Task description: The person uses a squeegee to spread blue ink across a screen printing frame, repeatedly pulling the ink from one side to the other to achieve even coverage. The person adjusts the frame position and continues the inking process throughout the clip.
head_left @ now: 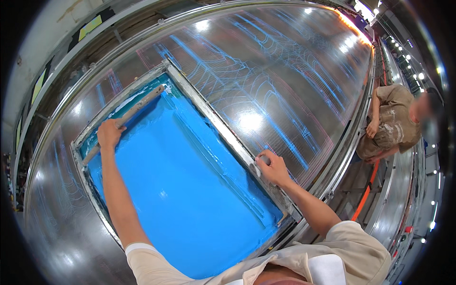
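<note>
Beige shirt [354,242] nearest; left hand [109,134] grips bar [142,103], right hand [274,169] at frame [227,137], grip unclear; co-worker [396,116] at right.

Left hand [110,135]: gripping wooden bar [138,108], frame's [209,112] far edge
Right hand [272,169]: at frame's right edge
Blue paint [166,180]: inside frame

The frame [211,115] lies on the table [223,57], a bar [140,107] inside it, a person [398,116] to the right.

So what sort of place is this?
Probably a screen-printing workshop: there's a large frame holding thick blue ink or paint, a long bar gripped like a squeegee in the left hand, and a long, shiny table covered in blue line patterns.
</note>
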Demonstrator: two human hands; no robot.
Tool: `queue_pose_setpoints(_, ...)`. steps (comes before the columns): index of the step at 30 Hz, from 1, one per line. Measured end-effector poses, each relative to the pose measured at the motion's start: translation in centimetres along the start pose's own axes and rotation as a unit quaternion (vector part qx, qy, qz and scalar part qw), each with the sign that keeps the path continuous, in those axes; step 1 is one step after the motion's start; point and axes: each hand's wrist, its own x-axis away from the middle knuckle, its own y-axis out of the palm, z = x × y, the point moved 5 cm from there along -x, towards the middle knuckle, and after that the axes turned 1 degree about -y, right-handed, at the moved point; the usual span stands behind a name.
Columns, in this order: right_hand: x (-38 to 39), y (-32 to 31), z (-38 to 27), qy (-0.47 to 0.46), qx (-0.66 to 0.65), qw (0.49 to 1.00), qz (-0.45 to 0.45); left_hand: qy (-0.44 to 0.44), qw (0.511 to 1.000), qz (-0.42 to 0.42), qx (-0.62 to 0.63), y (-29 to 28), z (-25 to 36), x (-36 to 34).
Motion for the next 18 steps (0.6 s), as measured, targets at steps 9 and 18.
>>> queue_pose_setpoints(9, -1.4, 0.5, 3.1, -0.059, -0.047, 0.997, 0.03, 0.058, 0.994, -0.09, 0.037, -1.0, 8.2, 18.4)
queue_pose_setpoints(18, -2.8, 1.0, 3.2, -0.068, -0.116, 0.991, -0.018, 0.031, 0.993, -0.095, 0.064, -4.4, 21.6, 53.6)
